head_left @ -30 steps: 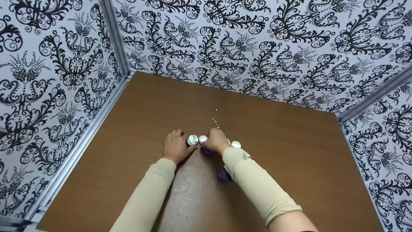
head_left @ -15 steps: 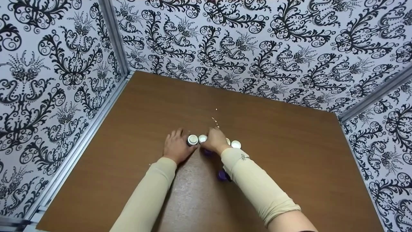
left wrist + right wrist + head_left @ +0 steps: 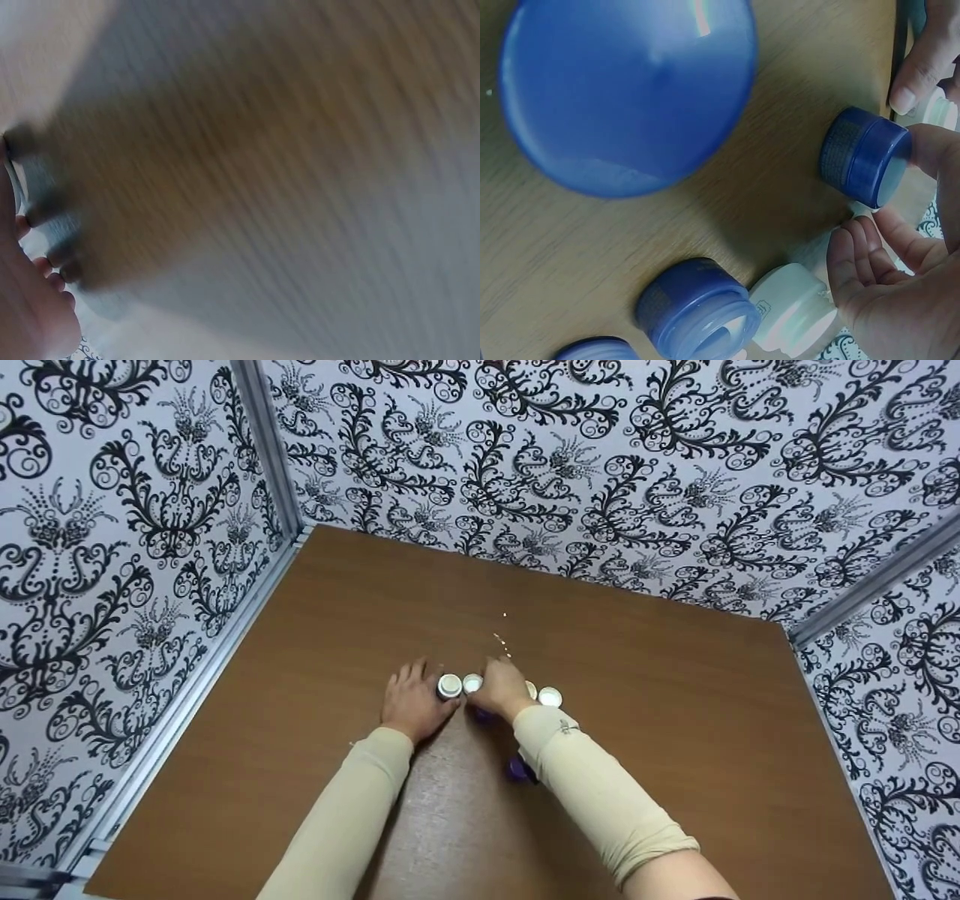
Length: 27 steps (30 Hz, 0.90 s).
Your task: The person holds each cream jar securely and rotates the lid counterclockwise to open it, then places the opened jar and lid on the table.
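- Curled close with no visible slack, the left hand [image 3: 411, 702] holds a small round white-topped jar [image 3: 449, 685] at its 2 o'clock, thumb along the jar's near side.
- Right hand [image 3: 504, 687] bends its fingers beside a round white-rimmed pot [image 3: 472, 683] at its 9 o'clock; whether they pinch it, I cannot tell.
- Glossy blue-purple cylindrical jar [image 3: 859, 156] sits at the right hand's 7 o'clock, seen from above.
- White-topped jar looks light, stiff, somewhat slippery; best held low around its side wall.

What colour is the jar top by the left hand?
Jar top: white rim, off-white middle; best in the head view.
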Each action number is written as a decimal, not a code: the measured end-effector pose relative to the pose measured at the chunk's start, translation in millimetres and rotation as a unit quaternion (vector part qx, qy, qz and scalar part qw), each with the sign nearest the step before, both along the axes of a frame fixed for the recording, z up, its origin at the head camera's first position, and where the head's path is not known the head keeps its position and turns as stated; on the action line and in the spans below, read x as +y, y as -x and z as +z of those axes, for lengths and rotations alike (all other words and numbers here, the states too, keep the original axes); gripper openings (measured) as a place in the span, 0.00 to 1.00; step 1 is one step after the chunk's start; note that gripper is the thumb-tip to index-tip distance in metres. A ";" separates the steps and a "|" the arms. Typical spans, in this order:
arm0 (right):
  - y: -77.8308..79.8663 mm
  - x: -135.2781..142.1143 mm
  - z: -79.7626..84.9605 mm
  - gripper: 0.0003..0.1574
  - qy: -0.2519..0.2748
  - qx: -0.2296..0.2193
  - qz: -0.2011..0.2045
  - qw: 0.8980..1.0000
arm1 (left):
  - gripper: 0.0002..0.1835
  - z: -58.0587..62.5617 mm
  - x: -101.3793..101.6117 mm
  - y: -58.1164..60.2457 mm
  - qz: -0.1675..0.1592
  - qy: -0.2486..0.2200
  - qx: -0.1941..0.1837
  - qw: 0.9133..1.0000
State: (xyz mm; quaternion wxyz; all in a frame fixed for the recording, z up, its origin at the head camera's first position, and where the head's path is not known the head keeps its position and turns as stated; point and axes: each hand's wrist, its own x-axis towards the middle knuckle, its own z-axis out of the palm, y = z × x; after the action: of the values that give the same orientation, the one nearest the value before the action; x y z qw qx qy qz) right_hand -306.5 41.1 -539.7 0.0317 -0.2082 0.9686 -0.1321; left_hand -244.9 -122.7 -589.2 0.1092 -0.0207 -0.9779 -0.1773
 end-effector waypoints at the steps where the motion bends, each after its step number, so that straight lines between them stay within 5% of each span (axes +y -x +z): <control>1: -0.1 0.0 -0.1 0.22 0.001 0.000 -0.001 1.000 | 0.40 -0.2 0.1 0.0 0.001 -0.002 0.000 1.000; 16: -0.5 -1.8 1.1 0.28 -0.007 -0.017 -0.011 1.000 | 0.43 1.3 1.8 -0.8 0.008 -0.004 -0.059 0.998; 21: -1.2 -1.8 1.6 0.29 -0.003 -0.013 -0.008 1.000 | 0.45 -1.5 2.0 -1.7 0.010 -0.019 -0.029 0.999; 27: -0.7 0.3 1.6 0.28 0.003 -0.020 -0.008 1.000 | 0.41 -1.9 6.7 -10.5 0.008 -0.021 0.057 0.998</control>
State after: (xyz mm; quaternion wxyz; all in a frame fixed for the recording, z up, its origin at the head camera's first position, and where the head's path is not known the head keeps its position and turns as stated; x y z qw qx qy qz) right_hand -305.8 41.4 -538.2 0.0497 -0.1974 0.9691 -0.1392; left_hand -234.4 -116.1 -591.1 0.1662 -0.0205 -0.9664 -0.1952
